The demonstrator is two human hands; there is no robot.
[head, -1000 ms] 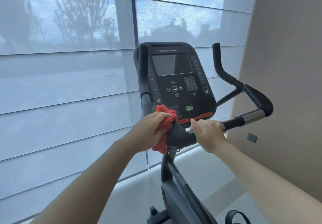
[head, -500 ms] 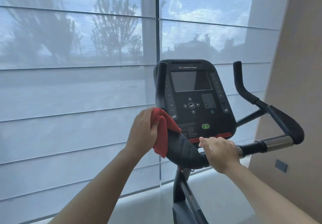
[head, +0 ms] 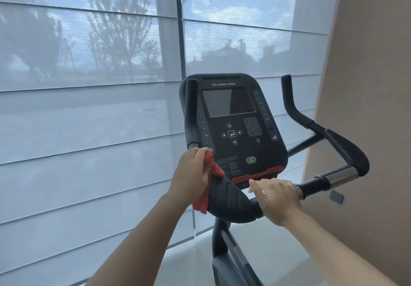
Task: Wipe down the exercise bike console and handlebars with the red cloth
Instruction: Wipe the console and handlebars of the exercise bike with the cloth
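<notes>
The red cloth [head: 208,181] is bunched in the left hand [head: 191,174], fingers closed around it, and is pressed against the left handlebar [head: 226,199] just below the console [head: 233,125]. The centre bar [head: 311,185] is gripped by the right hand [head: 277,199], fingers wrapped over it beside the chrome sleeve [head: 340,175]

Left hand [head: 192,175] raised, fingers [head: 200,152] curled closed (forearm bare); right hand [head: 277,199] wrapped palm-down, arm extended.
</notes>
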